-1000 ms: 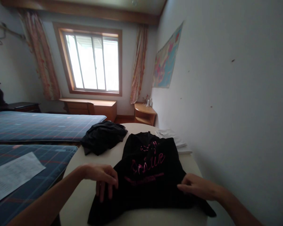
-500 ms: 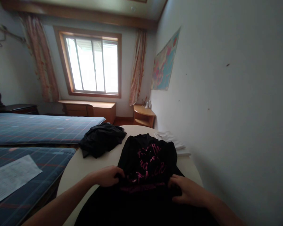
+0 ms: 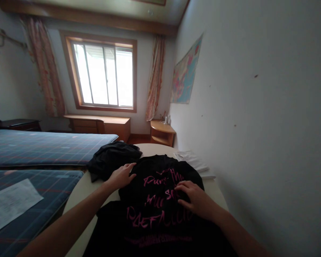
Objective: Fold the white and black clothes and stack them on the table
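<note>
In the lower middle of the frame, a black shirt [image 3: 156, 214] with pink lettering lies spread over a round cream table [image 3: 81, 191], its near part running out of the bottom edge; the print is partly creased and hard to read in places. The left hand [image 3: 122, 175] rests at the shirt's upper left edge, thumb and fingers parted, with no fold seen clasped between them. The right hand [image 3: 194, 198] lies over the right side of the lettering, fingers spread and loose, gripping nothing that shows. Just beyond the left hand, toward the left, sits a crumpled dark garment [image 3: 112, 159], while a white cloth [image 3: 194, 162] lies beside the shirt's upper right edge. At the left of the frame are two blue plaid mattresses, the farther one [image 3: 50, 146] and the nearer one [image 3: 64, 182], the latter bearing a sheet of paper [image 3: 13, 203]. Near the centre, behind the table, stand a wooden desk [image 3: 117, 123] and a corner shelf [image 3: 163, 125]. In the upper left, a bright window [image 3: 104, 75] shows between patterned curtains [image 3: 46, 71]; a map [image 3: 186, 75] hangs on the pale wall [image 3: 243, 160] at right.
</note>
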`<state>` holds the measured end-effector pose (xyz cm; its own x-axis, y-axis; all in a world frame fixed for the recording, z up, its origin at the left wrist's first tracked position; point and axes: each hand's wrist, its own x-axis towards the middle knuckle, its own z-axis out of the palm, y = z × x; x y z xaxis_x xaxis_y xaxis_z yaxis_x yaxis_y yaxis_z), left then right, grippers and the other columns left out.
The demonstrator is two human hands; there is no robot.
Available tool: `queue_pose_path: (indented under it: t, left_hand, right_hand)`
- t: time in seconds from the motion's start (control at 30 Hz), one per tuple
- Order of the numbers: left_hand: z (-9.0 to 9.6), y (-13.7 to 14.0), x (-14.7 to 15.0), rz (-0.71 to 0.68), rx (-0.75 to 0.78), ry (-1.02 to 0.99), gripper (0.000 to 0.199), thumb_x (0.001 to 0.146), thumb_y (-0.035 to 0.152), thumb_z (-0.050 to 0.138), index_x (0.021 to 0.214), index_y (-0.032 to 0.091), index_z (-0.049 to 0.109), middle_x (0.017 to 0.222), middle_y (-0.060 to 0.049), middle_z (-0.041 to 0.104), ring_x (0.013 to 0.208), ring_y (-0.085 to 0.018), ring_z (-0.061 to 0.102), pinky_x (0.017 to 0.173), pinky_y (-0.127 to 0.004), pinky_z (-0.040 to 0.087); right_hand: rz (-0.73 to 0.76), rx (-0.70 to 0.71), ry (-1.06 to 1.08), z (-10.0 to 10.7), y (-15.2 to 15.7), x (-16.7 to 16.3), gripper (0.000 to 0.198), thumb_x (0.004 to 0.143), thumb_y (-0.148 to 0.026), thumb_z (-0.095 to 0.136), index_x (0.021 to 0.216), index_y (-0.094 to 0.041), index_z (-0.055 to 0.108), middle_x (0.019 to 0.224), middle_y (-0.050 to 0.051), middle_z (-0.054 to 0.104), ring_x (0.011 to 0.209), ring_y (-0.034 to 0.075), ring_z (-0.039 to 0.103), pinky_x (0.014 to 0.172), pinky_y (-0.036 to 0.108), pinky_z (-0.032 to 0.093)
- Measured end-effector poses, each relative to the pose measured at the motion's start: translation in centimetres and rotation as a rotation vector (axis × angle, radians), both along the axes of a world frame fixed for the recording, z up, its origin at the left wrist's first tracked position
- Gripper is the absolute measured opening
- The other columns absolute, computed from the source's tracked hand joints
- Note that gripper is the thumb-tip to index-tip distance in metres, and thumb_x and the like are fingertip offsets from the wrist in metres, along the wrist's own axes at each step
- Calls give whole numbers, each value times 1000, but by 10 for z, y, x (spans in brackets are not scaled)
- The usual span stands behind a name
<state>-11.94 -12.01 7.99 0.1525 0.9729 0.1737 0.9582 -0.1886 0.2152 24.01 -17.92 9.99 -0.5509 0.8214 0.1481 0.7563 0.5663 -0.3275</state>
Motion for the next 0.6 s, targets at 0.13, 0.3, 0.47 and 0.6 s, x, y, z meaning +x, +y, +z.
queue_pose_path:
  t: [0.13, 0.3, 0.47, 0.6]
  left_hand:
    - [-24, 10, 16, -74, -103, 54, 70, 84, 26, 59, 150, 26, 35, 145, -12, 49, 129, -28, 52, 103, -37, 43]
    - [-16, -3, 15, -154, -208, 71, 34, 83, 27, 58, 115, 21, 67, 115, -10, 69, 109, -27, 64, 95, -35, 49]
    - [9, -3, -3, -133, -623, 35, 35, 92, 46, 44, 98, 21, 69, 82, -6, 73, 67, -23, 71, 61, -32, 55]
    - [7, 12, -11, 110, -282, 129, 33, 95, 38, 39, 106, 19, 63, 101, -14, 72, 93, -32, 70, 79, -42, 53]
  right_hand:
    - [88, -60, -48, -21, 6, -11, 63, 78, -39, 68, 138, -27, 53, 143, 9, 50, 132, 28, 43, 112, 43, 32]
    - [186, -141, -11, -29, -7, -21, 43, 78, -36, 69, 120, -27, 68, 122, 7, 63, 114, 24, 55, 103, 36, 41]
    - [341, -252, -21, -22, -24, -30, 36, 70, -36, 76, 105, -28, 75, 113, 1, 67, 99, 18, 63, 91, 25, 46]
    - [392, -306, -74, -12, -24, -37, 28, 78, -36, 69, 103, -28, 75, 98, -1, 73, 86, 16, 67, 80, 22, 47]
